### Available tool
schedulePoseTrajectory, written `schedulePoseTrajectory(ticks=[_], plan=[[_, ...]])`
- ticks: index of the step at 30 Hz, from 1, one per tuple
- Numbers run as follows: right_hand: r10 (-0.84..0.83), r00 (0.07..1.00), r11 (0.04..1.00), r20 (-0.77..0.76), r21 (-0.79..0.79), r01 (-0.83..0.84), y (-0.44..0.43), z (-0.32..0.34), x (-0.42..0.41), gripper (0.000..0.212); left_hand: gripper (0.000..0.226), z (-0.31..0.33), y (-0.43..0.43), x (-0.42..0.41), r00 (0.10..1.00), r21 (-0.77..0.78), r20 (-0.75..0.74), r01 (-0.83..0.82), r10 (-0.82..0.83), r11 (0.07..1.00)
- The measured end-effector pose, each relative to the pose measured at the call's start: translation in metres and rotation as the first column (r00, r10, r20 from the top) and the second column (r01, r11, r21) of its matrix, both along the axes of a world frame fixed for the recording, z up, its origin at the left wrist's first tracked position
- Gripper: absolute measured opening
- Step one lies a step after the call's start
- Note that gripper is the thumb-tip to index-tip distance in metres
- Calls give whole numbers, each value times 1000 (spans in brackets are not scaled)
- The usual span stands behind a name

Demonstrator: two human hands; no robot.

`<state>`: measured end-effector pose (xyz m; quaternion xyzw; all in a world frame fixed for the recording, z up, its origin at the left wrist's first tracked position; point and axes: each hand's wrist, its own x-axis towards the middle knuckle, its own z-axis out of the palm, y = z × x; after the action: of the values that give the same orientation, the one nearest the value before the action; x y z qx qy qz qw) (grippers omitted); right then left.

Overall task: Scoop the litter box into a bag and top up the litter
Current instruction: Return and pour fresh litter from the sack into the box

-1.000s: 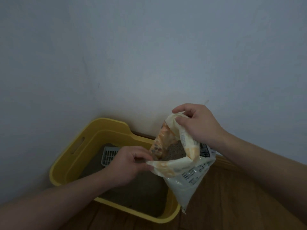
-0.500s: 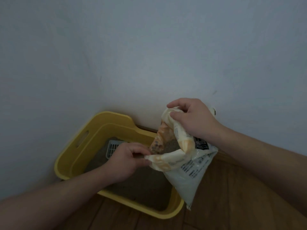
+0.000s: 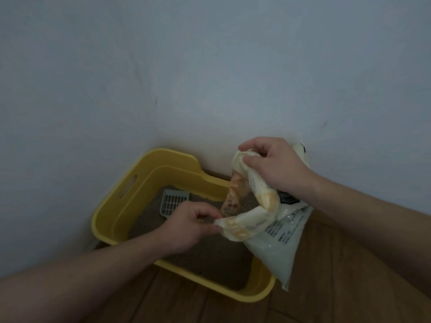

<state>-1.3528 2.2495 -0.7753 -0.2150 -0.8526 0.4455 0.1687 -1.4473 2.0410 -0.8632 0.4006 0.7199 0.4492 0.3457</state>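
Note:
A yellow litter box (image 3: 149,178) with grey litter in it sits on the floor in the room's corner. A grey slotted scoop (image 3: 173,201) lies in the litter at the back. Over the box's right side I hold a white and orange litter bag (image 3: 275,243), its mouth open toward the box, grey litter visible inside. My left hand (image 3: 191,227) pinches the lower lip of the bag's mouth. My right hand (image 3: 275,166) grips the bunched upper edge.
Pale walls (image 3: 210,66) meet in a corner directly behind the box. Wooden floorboards (image 3: 338,287) run along the front and right. A wooden skirting strip (image 3: 215,174) lines the wall behind the bag.
The bag's mouth has narrowed and turned more toward the box. Both hands keep their hold. The camera has dipped, so the box sits higher in view.

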Motion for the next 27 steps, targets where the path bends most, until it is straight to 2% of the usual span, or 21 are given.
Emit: schedulePoseTrajectory(ticks=[12, 27], plan=[[-3, 1000, 1000, -1, -11, 3, -10, -16, -21, 15, 17, -16, -10, -3, 998, -47, 53, -17, 20, 999], [-28, 999, 999, 24, -32, 29, -10, -31, -31, 14, 15, -22, -10, -2, 998, -150, 30, -51, 56, 987]])
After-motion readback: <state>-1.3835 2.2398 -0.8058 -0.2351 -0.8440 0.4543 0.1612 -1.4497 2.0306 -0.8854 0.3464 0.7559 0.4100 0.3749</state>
